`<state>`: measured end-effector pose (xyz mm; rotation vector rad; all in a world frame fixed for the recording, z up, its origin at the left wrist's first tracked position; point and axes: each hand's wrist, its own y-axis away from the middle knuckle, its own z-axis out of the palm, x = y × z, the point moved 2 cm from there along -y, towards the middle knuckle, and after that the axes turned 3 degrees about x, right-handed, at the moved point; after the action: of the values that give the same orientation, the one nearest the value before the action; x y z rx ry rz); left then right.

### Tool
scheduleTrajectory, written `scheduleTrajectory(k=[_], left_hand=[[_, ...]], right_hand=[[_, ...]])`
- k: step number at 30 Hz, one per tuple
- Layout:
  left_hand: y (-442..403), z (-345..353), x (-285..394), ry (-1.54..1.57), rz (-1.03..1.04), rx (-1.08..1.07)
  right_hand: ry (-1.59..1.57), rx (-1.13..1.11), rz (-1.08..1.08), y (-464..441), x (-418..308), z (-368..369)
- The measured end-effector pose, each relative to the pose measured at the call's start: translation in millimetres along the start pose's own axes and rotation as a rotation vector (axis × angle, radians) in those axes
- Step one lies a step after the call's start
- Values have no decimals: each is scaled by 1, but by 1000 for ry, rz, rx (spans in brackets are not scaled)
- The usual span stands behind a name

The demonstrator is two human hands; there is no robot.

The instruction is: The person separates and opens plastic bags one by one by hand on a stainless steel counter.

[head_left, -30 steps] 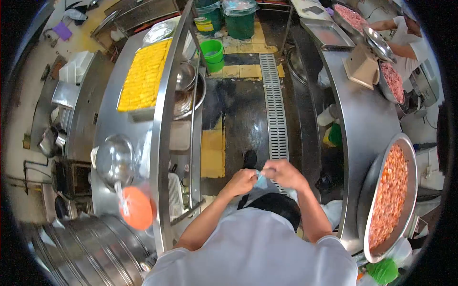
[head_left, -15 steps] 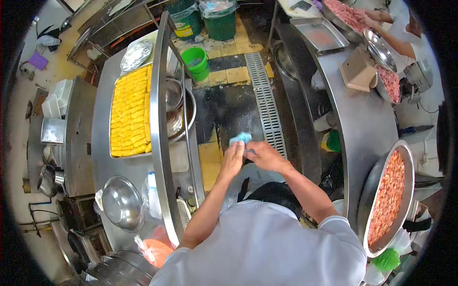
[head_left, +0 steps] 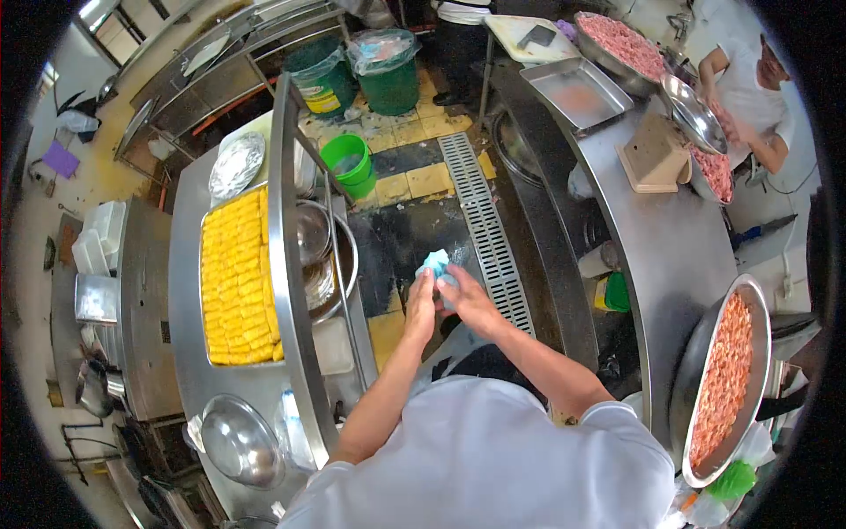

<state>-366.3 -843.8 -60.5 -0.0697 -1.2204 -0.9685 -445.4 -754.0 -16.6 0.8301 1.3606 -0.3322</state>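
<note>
A crumpled light-blue cloth or wad [head_left: 435,262] is held between my two hands, out in front of my body above the dark floor. My left hand [head_left: 421,304] is closed against it from the left, fingers pointing up. From the right, my right hand [head_left: 466,298] presses round the same blue wad, with part of it showing between the palms. Its exact material is too small to tell. The hands are close together, over the aisle between two steel counters.
A tray of yellow pieces [head_left: 240,291] and a steel bowl [head_left: 241,441] are on the left counter. At right stand a big pan of diced red food [head_left: 723,379], a scale [head_left: 650,157] and a metal tray [head_left: 577,93]. Beyond are a green bucket [head_left: 350,166] and a co-worker [head_left: 749,97].
The hands moved forward and came together round the blue wad, which is now more bunched. The view has shifted, showing more of the far end and another person's legs there.
</note>
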Motion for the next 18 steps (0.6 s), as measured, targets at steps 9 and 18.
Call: scheduleTrajectory(k=[9,18], left_hand=[[-132,66,26,187,-79,-334],[-175,134,114,-475,27,-338]], right_hand=[[571,156,-451,-147,-34,-83],[812,78,-312,-215,-44,-183]])
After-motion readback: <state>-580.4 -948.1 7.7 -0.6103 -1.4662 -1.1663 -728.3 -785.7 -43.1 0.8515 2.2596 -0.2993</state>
